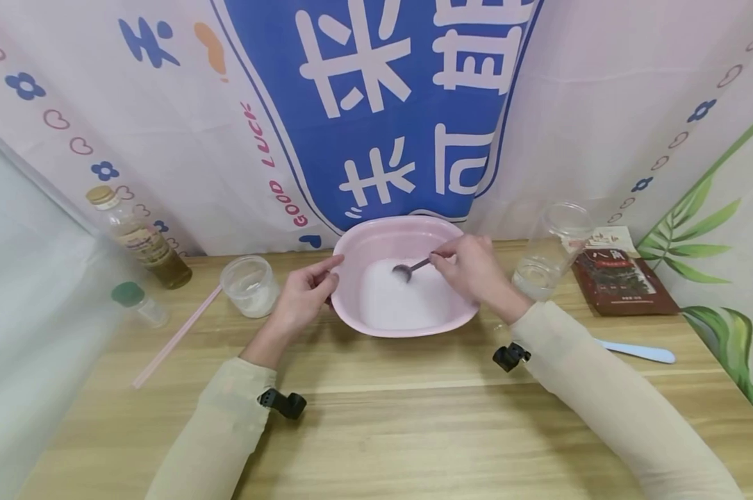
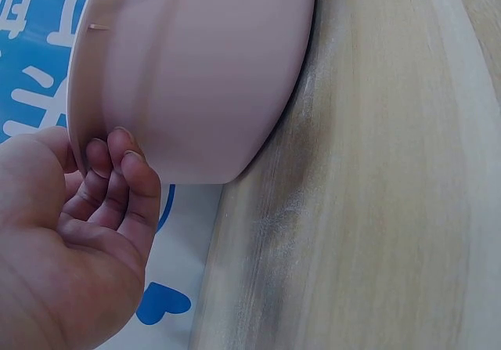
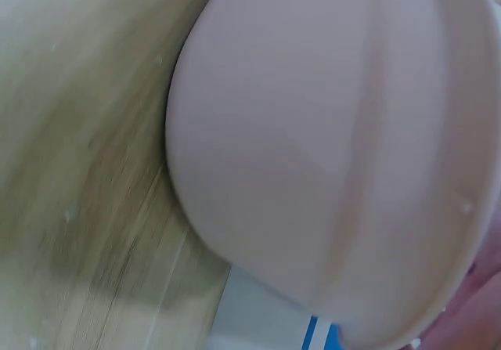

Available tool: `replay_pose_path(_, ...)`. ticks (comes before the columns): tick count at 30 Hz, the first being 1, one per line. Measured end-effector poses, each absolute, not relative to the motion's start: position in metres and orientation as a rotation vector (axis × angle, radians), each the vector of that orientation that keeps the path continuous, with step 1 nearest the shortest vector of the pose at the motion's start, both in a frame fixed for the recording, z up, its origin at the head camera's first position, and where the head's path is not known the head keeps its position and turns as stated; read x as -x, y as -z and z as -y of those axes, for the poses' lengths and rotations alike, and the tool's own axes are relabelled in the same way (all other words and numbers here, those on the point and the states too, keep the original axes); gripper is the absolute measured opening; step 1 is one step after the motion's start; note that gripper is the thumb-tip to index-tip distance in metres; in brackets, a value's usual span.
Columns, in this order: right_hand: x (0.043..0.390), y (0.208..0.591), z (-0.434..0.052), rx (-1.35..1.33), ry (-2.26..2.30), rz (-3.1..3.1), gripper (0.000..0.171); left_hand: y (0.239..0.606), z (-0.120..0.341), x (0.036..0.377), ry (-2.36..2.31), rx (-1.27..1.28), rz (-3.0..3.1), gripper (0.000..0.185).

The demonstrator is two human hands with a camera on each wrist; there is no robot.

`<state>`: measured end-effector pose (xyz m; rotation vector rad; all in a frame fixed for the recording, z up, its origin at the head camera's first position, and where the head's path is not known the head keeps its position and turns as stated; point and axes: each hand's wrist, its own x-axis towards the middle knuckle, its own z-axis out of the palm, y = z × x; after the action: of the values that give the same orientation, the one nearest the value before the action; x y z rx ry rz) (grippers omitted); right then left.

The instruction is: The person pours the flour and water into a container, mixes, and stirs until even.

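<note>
A pink oval basin [image 1: 345, 305] stands on the table with white powder [image 1: 392, 305] spread over its bottom. At its left side my left hand [image 1: 304, 295] holds the rim; the left wrist view shows the fingers [image 2: 129, 178] curled against the outer wall under the lip. Over the basin my right hand [image 1: 473, 267] pinches the handle of a small dark spoon [image 1: 403, 272], whose bowl is at the powder. In the right wrist view the basin wall [image 3: 282, 131] hides most of that hand and the whole spoon.
Left of the basin are a clear tub [image 1: 250, 288] with white contents, pink chopsticks [image 1: 176, 337], a green-capped jar [image 1: 140, 305] and an oil bottle [image 1: 145, 243]. To the right are a clear plastic container [image 1: 548, 253], a brown packet [image 1: 620, 278] and a light-blue utensil [image 1: 639, 351].
</note>
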<state>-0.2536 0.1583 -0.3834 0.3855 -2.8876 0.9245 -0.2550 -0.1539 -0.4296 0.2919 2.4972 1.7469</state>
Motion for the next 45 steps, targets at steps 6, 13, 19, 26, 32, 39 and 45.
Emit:
replay_pose_path(6,0.245,0.381,-0.148,-0.718,-0.895,2.895,0.016,0.430,0.153,0.255,-1.749,-0.298,-2.497,0.045)
replay_pose_path(13,0.241,0.379,-0.137,-0.789,-0.869,2.852,0.015,0.429,0.153,0.255,-1.759,-0.311,-2.495,0.045)
replay_pose_path(19,0.252,0.380,-0.138,-0.594,-0.704,2.826,0.017,0.430,0.153,0.255,-1.764,-0.302,-2.483,0.045)
replay_pose_path(26,0.263,0.379,-0.161,-0.534,-0.503,2.813,0.017,0.430,0.153,0.255,-1.754,-0.298,-2.488,0.045)
replay_pose_path(32,0.259,0.364,-0.182,-0.598,-0.386,2.861,0.013,0.430,0.153,0.255,-1.743,-0.281,-2.496,0.045)
replay_pose_path(39,0.243,0.357,-0.187,-0.777,-0.583,2.948,0.011,0.430,0.153,0.254,-1.741,-0.273,-2.495,0.046)
replay_pose_path(45,0.236,0.369,-0.162,-0.875,-0.685,2.913,0.013,0.429,0.152,0.253,-1.749,-0.282,-2.489,0.046)
